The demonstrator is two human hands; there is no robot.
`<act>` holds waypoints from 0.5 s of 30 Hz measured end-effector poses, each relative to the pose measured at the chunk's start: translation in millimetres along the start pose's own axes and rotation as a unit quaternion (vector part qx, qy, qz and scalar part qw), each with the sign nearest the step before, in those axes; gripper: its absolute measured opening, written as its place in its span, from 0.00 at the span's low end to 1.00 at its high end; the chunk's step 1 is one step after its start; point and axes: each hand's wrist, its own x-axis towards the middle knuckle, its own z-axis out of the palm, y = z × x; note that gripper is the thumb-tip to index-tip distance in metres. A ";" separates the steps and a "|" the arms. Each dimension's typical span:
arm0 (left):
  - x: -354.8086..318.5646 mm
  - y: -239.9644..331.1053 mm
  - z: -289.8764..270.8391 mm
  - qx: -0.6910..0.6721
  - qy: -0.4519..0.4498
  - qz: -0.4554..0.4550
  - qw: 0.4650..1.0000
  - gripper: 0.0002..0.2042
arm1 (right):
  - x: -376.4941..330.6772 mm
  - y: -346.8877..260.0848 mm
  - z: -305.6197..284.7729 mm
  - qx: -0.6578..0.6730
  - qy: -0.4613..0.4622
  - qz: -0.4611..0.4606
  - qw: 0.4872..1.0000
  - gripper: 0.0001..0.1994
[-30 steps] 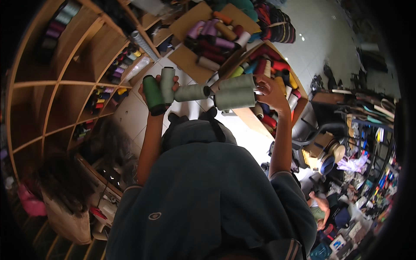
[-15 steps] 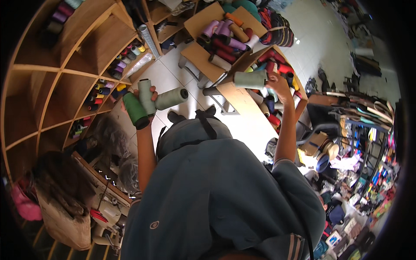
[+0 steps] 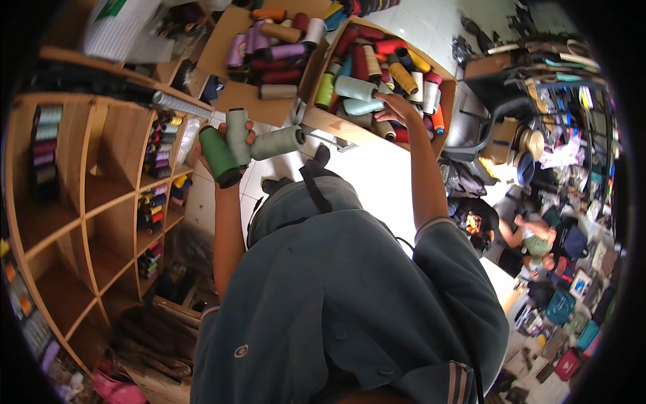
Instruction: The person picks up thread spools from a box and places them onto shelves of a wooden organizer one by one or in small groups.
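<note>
My left hand (image 3: 247,128) is closed around a bunch of cone-shaped thread spools. Among them are a dark green spool (image 3: 219,155), an upright pale grey-green spool (image 3: 237,138) and another pale grey-green spool (image 3: 277,143) jutting out to the right. Over the thread-filled cardboard box (image 3: 431,138), my right hand (image 3: 398,111) has its fingers spread. Its fingertips are at the dark end of a pale green spool (image 3: 354,88), which lies on top of the other spools. Just below that one lies a pale aqua spool (image 3: 363,106).
A second open cardboard box (image 3: 222,40) with purple, maroon and brown spools stands to the left. Wooden cubbyhole shelving (image 3: 84,175) with rows of spools fills the left side. A dark chair (image 3: 468,111) is beyond the box; people (image 3: 531,232) sit at the right among scattered goods.
My view has turned and come nearer the boxes. The right hand has lowered the pale green spool onto the pile in the box, and its fingers have spread. The left hand still grips its spools.
</note>
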 end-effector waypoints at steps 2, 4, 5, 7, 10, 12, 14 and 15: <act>19.3 -13.7 -2.4 0.007 -0.009 -0.030 0.999 0.31 | -3.8 -9.8 1.7 -0.033 -0.028 0.014 0.999 0.33; 38.3 -27.1 -2.3 0.009 -0.007 -0.050 0.999 0.31 | -6.7 -9.9 -5.2 -0.038 -0.054 0.011 0.998 0.39; 46.8 -33.7 -2.1 0.011 -0.007 -0.058 0.998 0.31 | -7.3 -6.5 -12.0 -0.005 -0.083 0.005 0.997 0.36; 60.7 -47.9 -0.9 0.012 -0.005 -0.052 0.999 0.31 | -14.6 -8.5 -18.0 0.015 -0.106 -0.009 0.994 0.32; 76.4 -63.6 -0.5 0.013 -0.008 -0.035 0.999 0.31 | -16.3 4.8 -20.2 0.021 0.042 -0.093 0.995 0.22; 84.1 -70.5 3.8 0.004 -0.009 -0.025 1.000 0.30 | -16.3 11.9 -11.5 -0.042 0.202 -0.186 0.961 0.18; 90.2 -75.3 16.7 -0.011 -0.006 -0.015 1.000 0.29 | -34.8 2.0 13.8 -0.125 0.155 -0.261 0.945 0.21; 93.6 -77.3 22.1 -0.019 -0.003 -0.005 1.000 0.29 | -35.5 1.8 25.4 -0.144 0.078 -0.286 0.944 0.26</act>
